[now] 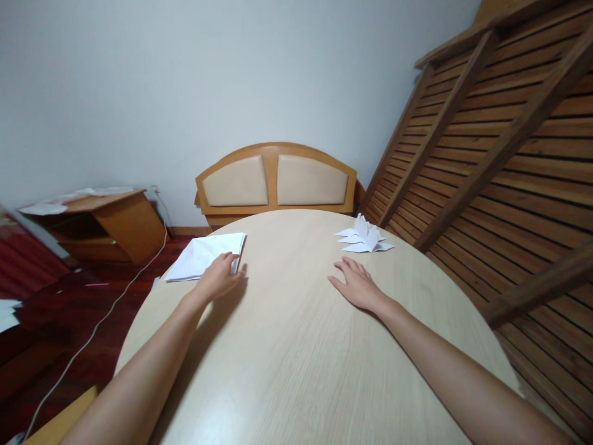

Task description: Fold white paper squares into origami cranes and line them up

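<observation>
On the left side of the round table (287, 346) lies a stack of white paper sheets (199, 252). My left hand (220, 275) is over its right front corner, thumb and fingers apart; whether the fingertips touch the paper is hard to make out. Several folded white paper cranes (364, 238) stand close together at the far right of the tabletop, overlapping each other. Just in front of them, my right hand (356, 284) rests palm down with its fingers stretched out and nothing in it.
A wooden headboard with padded panels (312, 179) stands behind the table against the wall. Wooden slats (500, 154) lean along the right. At the left are a low wooden cabinet (123, 228) and a white cable (111, 309) across the dark floor.
</observation>
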Available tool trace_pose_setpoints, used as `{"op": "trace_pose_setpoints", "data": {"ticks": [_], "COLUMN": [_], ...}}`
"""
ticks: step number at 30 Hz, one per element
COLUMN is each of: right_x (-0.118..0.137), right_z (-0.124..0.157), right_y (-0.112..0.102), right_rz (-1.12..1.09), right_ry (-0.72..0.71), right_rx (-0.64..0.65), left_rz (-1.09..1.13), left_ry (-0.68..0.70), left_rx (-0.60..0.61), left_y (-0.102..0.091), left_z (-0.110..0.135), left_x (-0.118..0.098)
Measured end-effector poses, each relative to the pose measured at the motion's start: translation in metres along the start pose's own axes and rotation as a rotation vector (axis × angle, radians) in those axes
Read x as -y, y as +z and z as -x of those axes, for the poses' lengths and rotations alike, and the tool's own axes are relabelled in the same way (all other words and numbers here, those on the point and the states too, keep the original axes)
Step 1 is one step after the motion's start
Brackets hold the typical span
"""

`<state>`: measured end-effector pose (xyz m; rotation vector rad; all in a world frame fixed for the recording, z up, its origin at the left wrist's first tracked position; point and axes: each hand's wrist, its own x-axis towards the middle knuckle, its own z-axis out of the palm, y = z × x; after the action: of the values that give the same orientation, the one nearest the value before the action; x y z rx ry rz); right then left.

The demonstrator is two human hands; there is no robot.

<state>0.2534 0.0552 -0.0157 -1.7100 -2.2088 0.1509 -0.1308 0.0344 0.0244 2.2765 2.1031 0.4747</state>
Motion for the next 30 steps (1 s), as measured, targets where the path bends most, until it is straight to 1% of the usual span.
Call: {"op": "trace_pose_setpoints", "data": {"ticks": [3, 5, 7, 12, 17, 25, 30], "right_x": [-0.009, -0.013, -0.014, -0.013, -0.014, -0.011, -0.011], "right_z": [0.0, -0.002, -0.003, -0.003, -0.003, -0.001, -0.001], "right_y": [-0.003, -0.002, -0.001, 0.001, 0.0, -0.004, -0.006], "right_rz": [-0.025, -0.021, -0.012, 0.004, 0.012, 0.03, 0.034], "right_ry": [-0.048, -0.073, -0.085, -0.086, -0.101, -0.095, -0.098], "right_rx": [0.072, 0.084, 0.085, 0.096, 0.095, 0.09, 0.097], "left_rz": [0.058, 0.078, 0.074, 0.047, 0.071, 0.047, 0.08], "left_ry": [0.112, 0.114, 0.088, 0.042, 0.028, 0.004, 0.032], "left_rx": [0.115, 0.147, 0.143, 0.102, 0.113, 0.111, 0.117], "left_y": [-0.005, -0.005, -0.003, 0.0, -0.001, 0.001, 0.0], "left_z": [-0.002, -0.003, -0.004, -0.007, -0.004, -0.007, -0.006], "left_x": [0.028, 0.038, 0.043, 0.051, 0.055, 0.06, 0.061]}}
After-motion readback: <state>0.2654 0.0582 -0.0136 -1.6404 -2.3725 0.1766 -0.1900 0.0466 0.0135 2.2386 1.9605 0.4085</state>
